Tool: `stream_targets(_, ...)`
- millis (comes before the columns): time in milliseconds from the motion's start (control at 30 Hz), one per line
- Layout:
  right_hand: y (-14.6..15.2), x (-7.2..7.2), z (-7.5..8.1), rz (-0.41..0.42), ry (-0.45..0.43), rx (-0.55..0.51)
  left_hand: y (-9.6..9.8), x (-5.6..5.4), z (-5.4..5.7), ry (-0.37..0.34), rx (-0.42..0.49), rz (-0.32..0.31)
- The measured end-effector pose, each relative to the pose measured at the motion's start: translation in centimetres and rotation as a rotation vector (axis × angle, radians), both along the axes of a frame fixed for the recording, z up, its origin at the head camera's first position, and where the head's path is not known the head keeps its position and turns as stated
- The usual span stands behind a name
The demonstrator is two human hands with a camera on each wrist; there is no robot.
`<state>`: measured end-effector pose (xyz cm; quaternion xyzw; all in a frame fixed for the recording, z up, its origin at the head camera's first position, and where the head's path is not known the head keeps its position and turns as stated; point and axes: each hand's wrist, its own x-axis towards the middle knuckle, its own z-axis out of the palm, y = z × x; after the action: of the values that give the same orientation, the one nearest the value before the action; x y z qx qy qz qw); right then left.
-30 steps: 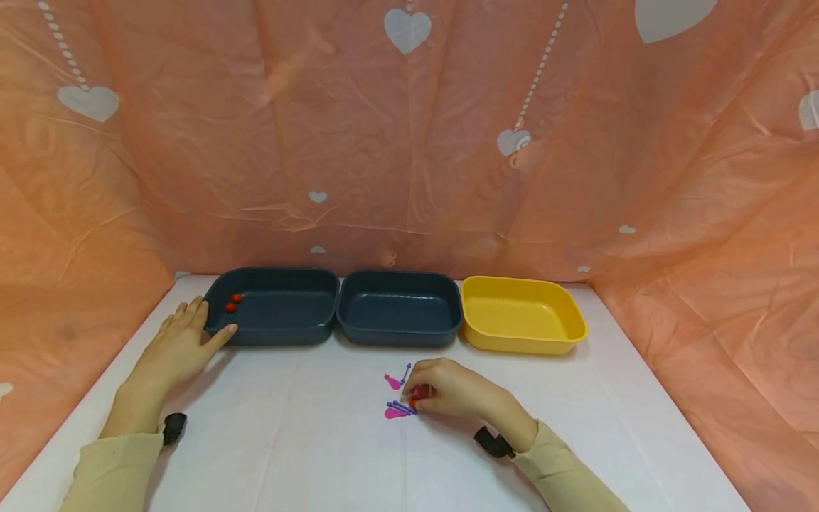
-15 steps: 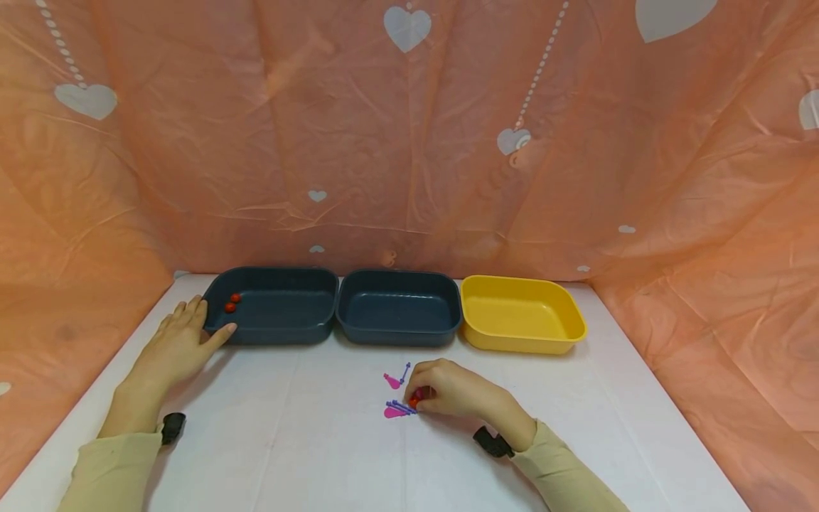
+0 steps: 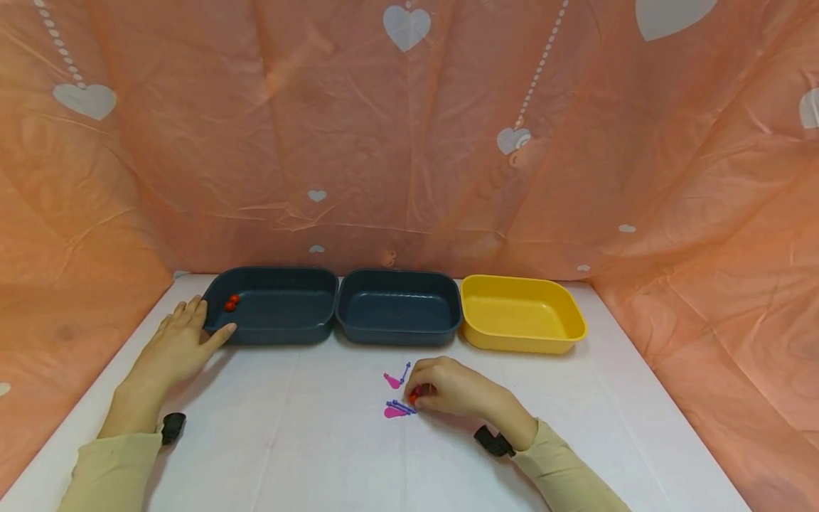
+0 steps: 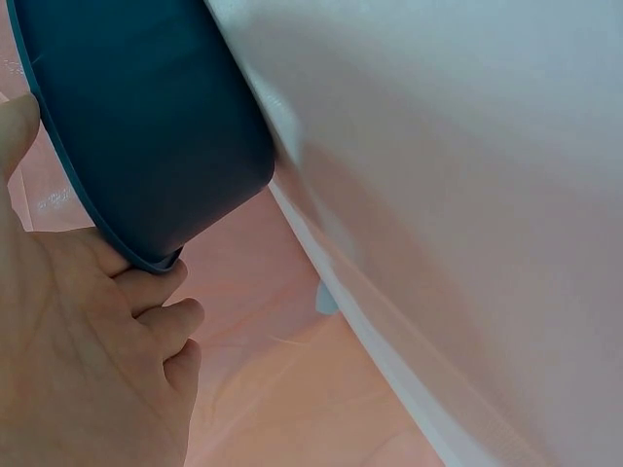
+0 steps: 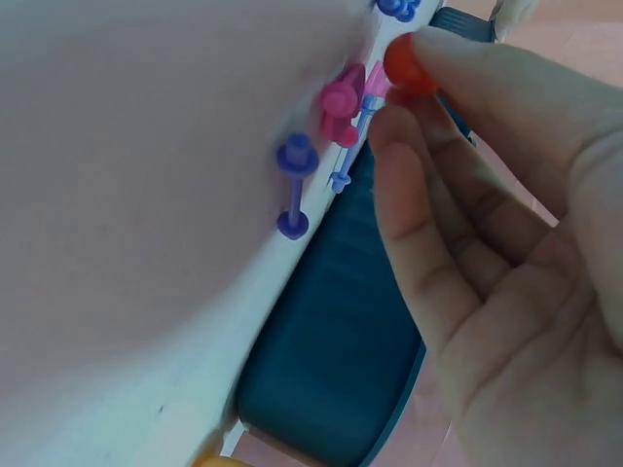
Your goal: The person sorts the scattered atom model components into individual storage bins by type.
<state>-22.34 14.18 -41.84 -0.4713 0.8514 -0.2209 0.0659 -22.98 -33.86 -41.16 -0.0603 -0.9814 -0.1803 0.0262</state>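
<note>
Red bead (image 5: 409, 66): being shifted slightly, pinched in right hand (image 3: 450, 387) | dark tray (image 3: 281, 335): being touched by spread left hand (image 3: 175, 347) | pick-up: being advanced

In the head view, the right hand (image 3: 444, 387) hides part of the red ball (image 3: 413, 400), and the left hand (image 3: 174, 346) covers the near left corner of the left dark tray (image 3: 281, 336). The right wrist view's top edge cuts off a purple piece (image 5: 397, 9); the yellow tray (image 5: 220, 462) is only a sliver there. Both sleeves (image 3: 115, 473) run out of the head view.
</note>
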Motion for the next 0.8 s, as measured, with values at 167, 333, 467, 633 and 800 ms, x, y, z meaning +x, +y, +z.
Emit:
stream_targets(167, -0.1, 0.1, 0.4, -0.027, -0.009, -0.026, -0.1, -0.1, -0.1, 0.005, -0.005, -0.001)
stream_targets(333, -0.4, 0.1, 0.6, -0.047, -0.004, -0.065, -0.1, -0.1, -0.2, 0.012, -0.004, -0.002)
stream_targets(467, -0.7, 0.1, 0.8, -0.068, -0.008, -0.106, -0.1, -0.1, -0.1, 0.011, -0.006, -0.002)
stream_targets(633, -1.4, -0.5, 1.0, -0.066, 0.014, -0.17, -0.1, 0.0, -0.1, 0.004, -0.008, -0.001)
stream_targets(800, -2.1, -1.1, 1.3, -0.025, 0.082, -0.24, 0.0, 0.0, 0.0, 0.003, -0.007, 0.001)
